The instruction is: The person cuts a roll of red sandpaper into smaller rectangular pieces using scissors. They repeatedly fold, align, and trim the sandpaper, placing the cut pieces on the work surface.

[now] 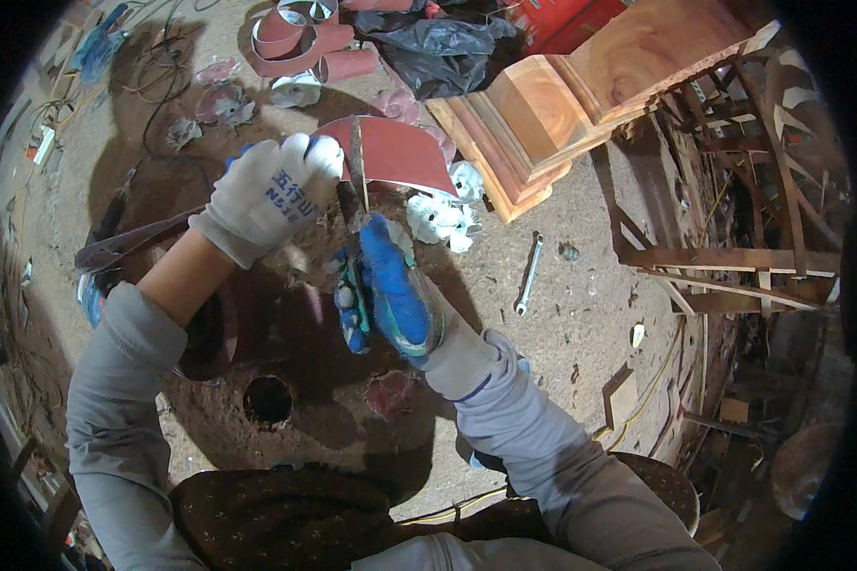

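Observation:
My left hand, in a white knit glove, is closed. Its fingertips are beside a long, narrow, dark blade-like strip, and what they hold is hidden. My right hand, in a grey glove with a blue coated palm, is closed around the strip's lower end. A curved sheet of red-brown sandpaper shows just behind the strip, to the right of my left fingers. Below my hands is a dusty brown surface with a round dark hole.
Sandpaper rolls and a black plastic bag lie at the far side. A moulded wooden piece stands at the far right, near a stack of wooden frames. On the floor lie a wrench and crumpled whitish discs.

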{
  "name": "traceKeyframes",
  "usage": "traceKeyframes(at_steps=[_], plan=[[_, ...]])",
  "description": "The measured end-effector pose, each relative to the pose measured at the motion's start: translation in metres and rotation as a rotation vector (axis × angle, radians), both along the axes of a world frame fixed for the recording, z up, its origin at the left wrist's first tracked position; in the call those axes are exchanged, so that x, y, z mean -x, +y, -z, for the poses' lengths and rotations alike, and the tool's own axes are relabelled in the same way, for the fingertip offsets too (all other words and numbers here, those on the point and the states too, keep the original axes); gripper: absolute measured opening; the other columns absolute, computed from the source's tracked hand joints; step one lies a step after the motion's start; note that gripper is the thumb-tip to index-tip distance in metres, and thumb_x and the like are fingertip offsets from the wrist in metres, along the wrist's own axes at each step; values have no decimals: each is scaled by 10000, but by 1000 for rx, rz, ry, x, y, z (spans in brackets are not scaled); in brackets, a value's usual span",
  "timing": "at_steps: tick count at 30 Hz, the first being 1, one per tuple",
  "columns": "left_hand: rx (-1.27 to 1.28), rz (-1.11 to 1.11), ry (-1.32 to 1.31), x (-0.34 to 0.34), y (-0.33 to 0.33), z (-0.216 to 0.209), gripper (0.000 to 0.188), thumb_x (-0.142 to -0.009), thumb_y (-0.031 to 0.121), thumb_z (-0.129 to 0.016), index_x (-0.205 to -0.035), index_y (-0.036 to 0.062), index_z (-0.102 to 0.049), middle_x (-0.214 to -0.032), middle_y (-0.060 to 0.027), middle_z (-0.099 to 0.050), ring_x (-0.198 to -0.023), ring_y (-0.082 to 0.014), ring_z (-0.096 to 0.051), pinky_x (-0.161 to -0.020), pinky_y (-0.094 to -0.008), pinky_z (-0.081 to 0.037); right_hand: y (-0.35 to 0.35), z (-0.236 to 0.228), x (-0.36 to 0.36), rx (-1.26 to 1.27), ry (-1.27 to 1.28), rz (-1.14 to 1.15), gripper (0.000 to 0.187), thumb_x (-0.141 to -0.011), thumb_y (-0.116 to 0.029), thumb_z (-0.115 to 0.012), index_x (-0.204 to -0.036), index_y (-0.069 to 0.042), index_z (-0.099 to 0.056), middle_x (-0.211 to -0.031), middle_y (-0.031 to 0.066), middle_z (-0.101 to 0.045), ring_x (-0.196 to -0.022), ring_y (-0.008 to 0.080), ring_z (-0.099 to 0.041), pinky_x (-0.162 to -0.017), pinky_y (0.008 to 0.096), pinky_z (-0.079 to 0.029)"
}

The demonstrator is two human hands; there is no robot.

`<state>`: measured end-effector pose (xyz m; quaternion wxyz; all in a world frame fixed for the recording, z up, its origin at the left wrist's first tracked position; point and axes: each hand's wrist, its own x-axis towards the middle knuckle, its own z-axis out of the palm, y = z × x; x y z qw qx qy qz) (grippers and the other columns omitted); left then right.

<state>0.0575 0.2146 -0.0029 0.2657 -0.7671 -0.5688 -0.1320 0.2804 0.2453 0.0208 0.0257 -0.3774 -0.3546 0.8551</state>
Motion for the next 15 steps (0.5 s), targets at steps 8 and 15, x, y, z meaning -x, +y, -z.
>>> traceKeyframes(at_steps=[8, 15], plan=[[55, -32, 60, -4, -7, -13, 204, -832, 179, -644, -1014, 102, -592, -1004, -10, -589, -790, -165, -595, -553, -303, -512, 3, 5, -4, 38, 15, -35, 705, -904, -763, -462, -1118, -105, -600, -810, 56, -643, -633, 200, -633, -532, 361, -536], [48, -26, 123, -4, -7, -16, 175, -840, 177, -640, -995, 110, -595, -1034, -11, -590, -805, -161, -592, -572, -301, -511, 3, 5, -3, -19, -34, -46, 715, -896, -773, -462, -1127, -109, -592, -821, 53, -625, -654, 180, -622, -546, 342, -533]])
